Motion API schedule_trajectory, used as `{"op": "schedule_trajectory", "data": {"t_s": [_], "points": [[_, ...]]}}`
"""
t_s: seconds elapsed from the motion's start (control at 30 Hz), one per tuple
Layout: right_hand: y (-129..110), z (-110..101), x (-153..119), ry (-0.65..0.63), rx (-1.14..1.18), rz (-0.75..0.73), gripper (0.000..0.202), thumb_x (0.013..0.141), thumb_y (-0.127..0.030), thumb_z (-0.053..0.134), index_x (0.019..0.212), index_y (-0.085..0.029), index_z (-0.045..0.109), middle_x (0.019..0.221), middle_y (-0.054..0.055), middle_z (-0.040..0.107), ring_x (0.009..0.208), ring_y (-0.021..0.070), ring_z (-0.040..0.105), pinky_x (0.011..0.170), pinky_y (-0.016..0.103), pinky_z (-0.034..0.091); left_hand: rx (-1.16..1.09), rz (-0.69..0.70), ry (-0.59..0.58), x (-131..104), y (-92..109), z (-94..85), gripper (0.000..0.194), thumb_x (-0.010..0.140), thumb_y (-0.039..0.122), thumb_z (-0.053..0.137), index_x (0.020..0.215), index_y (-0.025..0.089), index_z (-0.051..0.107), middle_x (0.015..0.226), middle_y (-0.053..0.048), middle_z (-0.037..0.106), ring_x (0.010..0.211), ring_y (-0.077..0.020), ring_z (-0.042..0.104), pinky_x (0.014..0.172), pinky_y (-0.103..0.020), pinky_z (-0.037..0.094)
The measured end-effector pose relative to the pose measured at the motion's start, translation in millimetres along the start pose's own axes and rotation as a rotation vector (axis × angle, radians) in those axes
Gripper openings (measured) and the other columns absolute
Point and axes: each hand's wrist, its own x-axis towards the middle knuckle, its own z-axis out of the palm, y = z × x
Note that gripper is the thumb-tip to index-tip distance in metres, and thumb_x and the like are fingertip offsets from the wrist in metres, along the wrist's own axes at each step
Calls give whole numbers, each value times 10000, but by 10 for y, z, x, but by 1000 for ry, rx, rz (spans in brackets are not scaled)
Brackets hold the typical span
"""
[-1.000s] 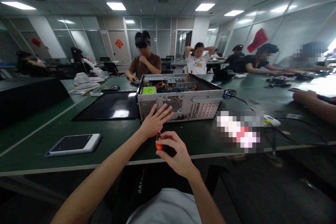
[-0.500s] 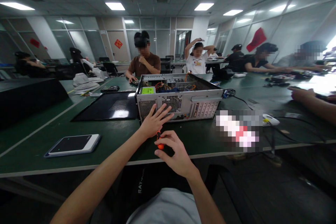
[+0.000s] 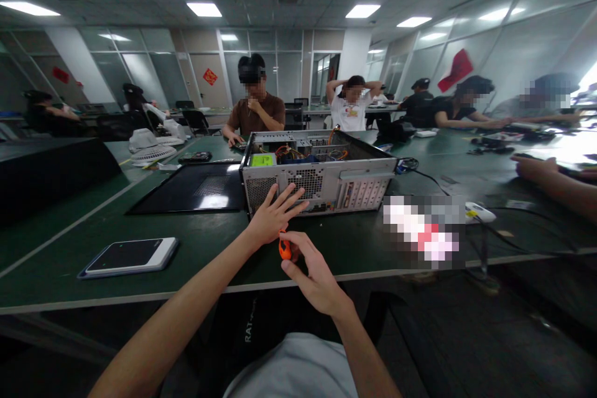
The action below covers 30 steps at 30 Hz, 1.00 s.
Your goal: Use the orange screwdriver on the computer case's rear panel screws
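Observation:
A desktop computer case (image 3: 321, 183) lies on its side with its top open, loose wires and a green-labelled power supply (image 3: 262, 160) showing inside. Against its vented rear panel rests my left hand (image 3: 275, 214), fingers spread and holding nothing. Just below and to the right of it, my right hand (image 3: 311, 267) grips the orange-and-black handle of a screwdriver (image 3: 285, 249) between thumb and fingers. The screwdriver's shaft and tip are hidden behind my left hand and wrist.
A black side panel (image 3: 191, 189) lies left of the case. Nearer me is a white phone-like device (image 3: 128, 257). A power strip (image 3: 480, 212) with cables sits to the right, beside a blurred-out patch. Across the green table (image 3: 345, 249) sits a person in brown (image 3: 259, 113).
The fingers of my right hand have shifted and the screwdriver handle has turned, now showing more orange. My left hand stays on the case. A person in white has lowered an arm behind the head.

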Motion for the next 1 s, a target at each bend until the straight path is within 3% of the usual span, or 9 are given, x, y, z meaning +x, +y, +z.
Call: {"op": "schedule_trajectory", "data": {"t_s": [0.07,0.17,0.23,0.37,0.47,0.57,0.7,0.83,1.0], "points": [[-2,-11,-2,-9,35,14,356,1004,-264,560,1359,-268,540,1235,59,622,1012,175,611,941,340,508,-2,-2,-12,3,-4,-10,844,866,176,647,1625,256,287,1726,-70,118,1593,-318,18,1275,-654,114],[-14,-31,4,-31,72,-20,231,1016,-251,528,1233,-254,607,1255,68,636,1135,199,611,1006,361,488,-3,-3,-21,6,-6,-19,857,852,162,650,1623,261,290,1726,-67,111,1593,-319,22,1273,-659,114],[-32,-37,11,-36,39,-39,177,998,-247,548,1141,-243,652,1297,84,617,1221,222,591,1064,390,463,-6,-5,-20,7,-4,-21,839,859,165,643,1620,257,301,1726,-67,112,1593,-320,26,1273,-658,115],[-41,-10,27,6,-85,-13,110,948,-275,636,1015,-224,706,1263,99,578,1164,222,612,1056,397,479,-16,-12,-18,8,4,-31,809,879,183,623,1619,249,303,1724,-69,117,1594,-315,15,1272,-663,94],[1,24,33,73,-79,-19,193,925,-238,669,1117,-233,661,1162,80,638,1103,210,627,1018,396,504,-19,-10,-30,5,4,-40,836,870,180,640,1625,251,288,1725,-71,113,1594,-310,-1,1276,-657,75],[52,40,34,115,-48,-37,236,882,-244,744,1105,-236,666,1184,77,652,1114,216,632,1024,400,505,-17,-8,-30,2,2,-36,853,865,185,658,1627,253,282,1725,-75,112,1593,-313,-4,1277,-654,71],[61,36,29,96,-60,-65,222,919,-278,717,1140,-262,731,1241,81,596,1162,211,619,1064,389,486,-14,-11,-10,-1,-2,-23,838,874,185,655,1624,261,290,1722,-72,131,1593,-312,14,1278,-651,87],[13,13,20,55,-2,-46,356,983,-283,620,1340,-276,614,1230,69,646,1075,185,638,957,348,534,-17,-5,-15,-2,-5,-32,844,872,191,664,1624,256,287,1722,-75,137,1593,-309,16,1280,-645,94],[-18,-27,9,11,41,-61,223,1017,-274,553,1182,-266,704,1328,82,618,1255,215,595,1095,390,467,-30,-13,-25,4,7,-42,844,872,189,663,1625,258,288,1722,-75,130,1593,-312,9,1278,-650,92]]}}
